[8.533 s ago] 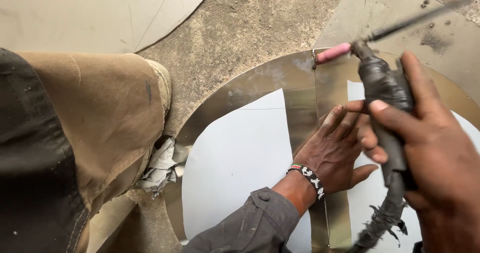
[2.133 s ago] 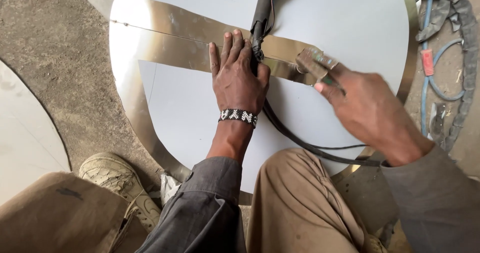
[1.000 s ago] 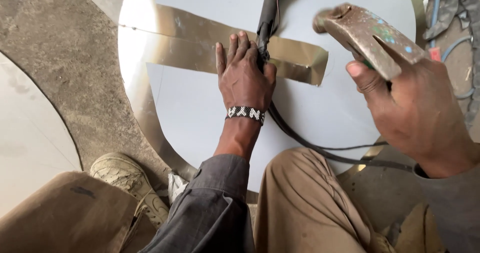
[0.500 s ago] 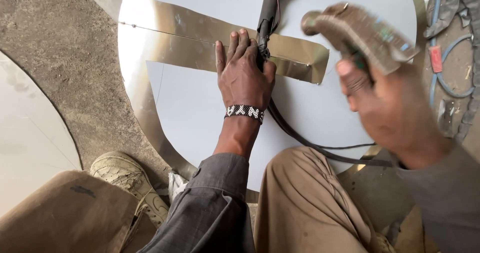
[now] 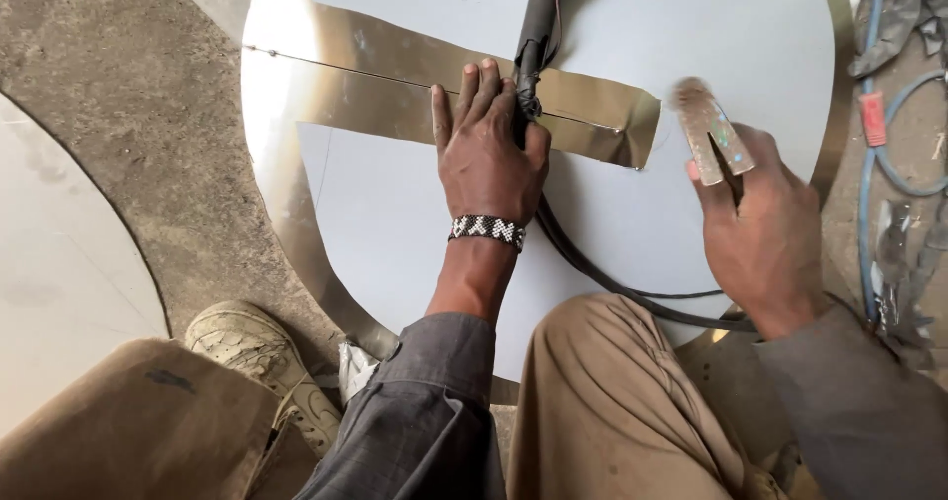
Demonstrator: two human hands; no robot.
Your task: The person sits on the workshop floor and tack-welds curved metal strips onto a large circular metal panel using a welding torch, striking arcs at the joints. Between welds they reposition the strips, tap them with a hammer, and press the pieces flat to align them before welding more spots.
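Half a second ago the hammer was raised higher; now the right hand, clenched round its handle, has brought the blurred head down just right of the metal strip. The left hand stays flat, fingers spread, pressing that strip onto the round sheet-metal disc. The strip is shiny, brass-toned, with a seam along it. Beyond the left fingers, a dark cable-wrapped tool lies across the strip.
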